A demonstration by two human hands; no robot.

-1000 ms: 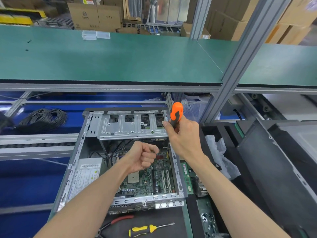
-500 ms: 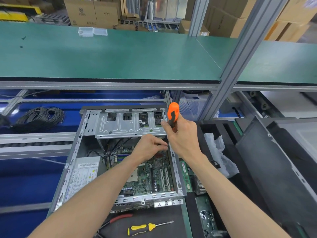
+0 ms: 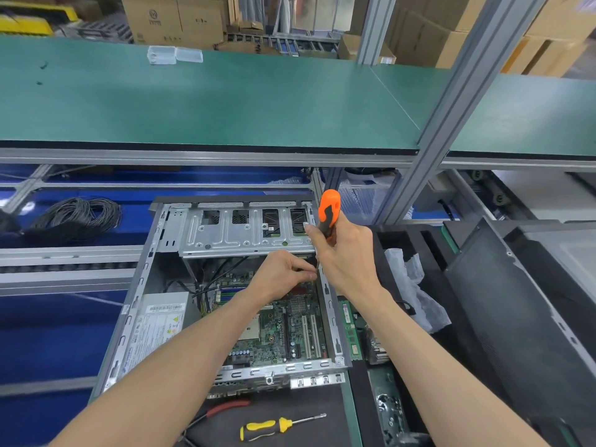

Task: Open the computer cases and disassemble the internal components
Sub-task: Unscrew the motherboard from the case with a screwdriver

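A second ago the left hand [image 3: 283,274] was a raised fist over the motherboard [image 3: 283,321]; now it has dropped to the far right corner of the open computer case [image 3: 138,304], fingertips pinching something small at the screwdriver [image 3: 328,214] tip, which I cannot identify; the right hand [image 3: 343,253] still grips the orange handle upright. Probably a board screw is being freed there.

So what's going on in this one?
A person is working inside an open computer case lying on its side on the bench. The right hand holds an orange-handled screwdriver upright, tip down at the case's right inner edge near the motherboard. The left hand pinches something small by the screwdriver shaft; what exactly cannot be seen. A yellow screwdriver and red-handled pliers lie unused in front of the case.
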